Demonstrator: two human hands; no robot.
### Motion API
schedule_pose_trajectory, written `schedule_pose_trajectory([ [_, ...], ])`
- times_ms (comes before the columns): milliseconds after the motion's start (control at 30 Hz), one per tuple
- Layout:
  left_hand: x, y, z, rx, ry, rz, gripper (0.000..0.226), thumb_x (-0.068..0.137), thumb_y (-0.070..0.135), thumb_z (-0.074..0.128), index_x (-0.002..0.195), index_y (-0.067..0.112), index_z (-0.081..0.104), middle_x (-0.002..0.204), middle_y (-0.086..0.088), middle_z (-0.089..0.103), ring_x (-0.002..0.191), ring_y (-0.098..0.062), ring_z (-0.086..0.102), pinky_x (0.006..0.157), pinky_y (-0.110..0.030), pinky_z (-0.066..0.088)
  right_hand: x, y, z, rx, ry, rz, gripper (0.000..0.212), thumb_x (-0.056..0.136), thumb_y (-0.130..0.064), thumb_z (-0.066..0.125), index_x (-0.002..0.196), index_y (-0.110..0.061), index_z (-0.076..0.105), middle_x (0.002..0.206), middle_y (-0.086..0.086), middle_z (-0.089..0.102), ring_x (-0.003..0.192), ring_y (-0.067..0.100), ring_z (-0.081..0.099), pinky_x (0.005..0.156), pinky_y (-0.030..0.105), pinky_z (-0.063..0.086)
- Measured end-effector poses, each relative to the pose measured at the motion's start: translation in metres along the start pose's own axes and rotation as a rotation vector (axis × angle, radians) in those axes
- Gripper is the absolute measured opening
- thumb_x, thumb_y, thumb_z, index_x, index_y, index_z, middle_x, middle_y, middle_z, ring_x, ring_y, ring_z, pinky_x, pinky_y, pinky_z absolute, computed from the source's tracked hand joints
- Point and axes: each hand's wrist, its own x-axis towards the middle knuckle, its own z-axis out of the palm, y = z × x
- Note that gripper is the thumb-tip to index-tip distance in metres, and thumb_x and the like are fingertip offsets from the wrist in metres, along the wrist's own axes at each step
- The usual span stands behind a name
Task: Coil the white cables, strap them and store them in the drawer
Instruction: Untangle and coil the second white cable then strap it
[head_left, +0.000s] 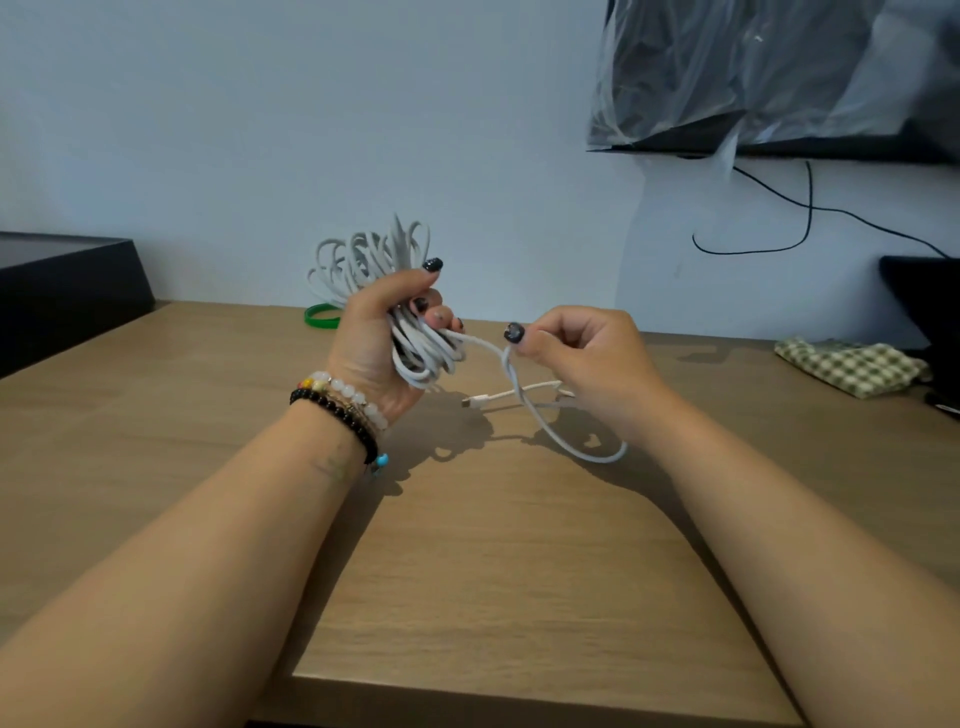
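Left hand (384, 332) raised above wooden table (467, 597), fingers curled round coiled bundle of white cable (363, 260); loops fan out at 12 o'clock of fist. Right hand (582, 353) at 3 o'clock of left, thumb and forefinger pinching loose cable tail (566, 441); tail droops to table, connector end (475, 401) lying flat. Green band (319, 317) on table behind bundle. Checkered cloth (852, 366) far at 3 o'clock.

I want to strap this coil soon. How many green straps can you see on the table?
1. A green strap lies on the table near the wall, just behind the left hand holding the cable coil, which partly hides it; others may be hidden.
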Motion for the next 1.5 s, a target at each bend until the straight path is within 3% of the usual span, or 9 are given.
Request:
schedule_pose_trajectory([
  [167,0.002,0.004,-0.007,-0.075,0.000,-0.017,0.032,0.083,0.007,0.053,0.056,0.018,0.039,0.042,0.006,0.040,0.039,-0.007,0.047,0.046,-0.019,0.038,0.011,0.010,-0.026,0.212,0.253,0.159,0.021,0.087,-0.021,0.068,0.068,-0.014,0.065,0.039,-0.015,0.043,0.039,-0.001,0.037,0.049,0.015,0.030],
  [400,0.012,0.008,-0.020,0.015,0.293,0.063,0.027,0.091,0.006,0.051,0.067,0.014,0.041,0.048,0.004,0.042,0.040,-0.008,0.045,0.044,-0.020,0.036,0.016,0.027,-0.052,0.292,0.512,0.317,0.022,0.083,-0.032,0.074,0.072,-0.014,0.069,0.041,-0.011,0.028,0.041,0.010,0.016,0.045,0.023,0.015],
  [833,0.016,0.015,-0.026,0.069,0.737,0.241,0.010,0.081,-0.003,0.063,0.072,0.000,0.065,0.052,-0.002,0.050,0.042,-0.015,0.050,0.047,-0.020,0.044,0.020,0.031,-0.080,0.357,0.781,0.370,0.018,0.082,-0.027,0.075,0.084,-0.009,0.070,0.054,-0.005,0.036,0.038,0.009,0.023,0.038,0.020,0.023],
  [933,0.015,0.014,-0.026,0.155,0.724,0.269,0.012,0.081,-0.001,0.066,0.070,0.002,0.065,0.055,-0.004,0.052,0.044,-0.015,0.053,0.049,-0.021,0.045,0.020,0.028,-0.089,0.390,0.636,0.333,0.018,0.088,-0.026,0.069,0.083,-0.009,0.068,0.043,-0.009,0.032,0.037,0.008,0.022,0.039,0.020,0.021],
  [1067,0.016,0.013,-0.026,0.116,0.691,0.250,0.014,0.081,0.000,0.067,0.069,0.003,0.062,0.053,-0.002,0.052,0.045,-0.014,0.053,0.051,-0.021,0.047,0.010,0.008,-0.093,0.391,0.149,0.321,0.021,0.090,-0.014,0.057,0.073,-0.005,0.064,0.048,-0.005,0.045,0.039,0.007,0.032,0.045,0.019,0.022],
  [1167,0.017,0.012,-0.024,0.047,0.661,0.227,0.012,0.084,0.000,0.065,0.072,0.004,0.062,0.054,-0.001,0.052,0.043,-0.013,0.052,0.049,-0.020,0.046,0.002,-0.009,-0.078,0.100,-0.336,0.345,0.007,0.073,-0.006,0.070,0.066,-0.006,0.073,0.059,0.004,0.060,0.051,0.009,0.051,0.049,0.016,0.040],
  [1300,0.017,0.012,-0.021,-0.024,0.567,0.231,0.015,0.086,0.001,0.063,0.072,0.006,0.058,0.057,-0.002,0.051,0.045,-0.013,0.053,0.048,-0.022,0.045,-0.006,-0.015,-0.056,-0.287,-0.812,0.487,0.012,0.086,-0.004,0.066,0.095,0.002,0.072,0.072,0.006,0.070,0.064,0.010,0.064,0.062,0.020,0.049],
  [1400,0.016,0.010,-0.017,-0.013,0.500,0.235,0.014,0.086,0.001,0.062,0.074,0.006,0.059,0.057,-0.002,0.051,0.046,-0.013,0.053,0.047,-0.023,0.043,-0.002,-0.007,-0.055,-0.251,-0.550,0.562,0.014,0.088,-0.003,0.063,0.099,0.004,0.069,0.084,0.014,0.071,0.070,0.015,0.067,0.060,0.021,0.049],
  [1500,0.015,0.009,-0.014,-0.013,0.443,0.228,0.015,0.088,0.001,0.060,0.074,0.006,0.060,0.056,-0.001,0.050,0.047,-0.012,0.052,0.045,-0.022,0.042,0.011,0.011,-0.065,-0.232,0.105,0.424,0.010,0.086,-0.003,0.062,0.091,-0.006,0.070,0.088,0.014,0.068,0.072,0.023,0.064,0.058,0.030,0.051],
])
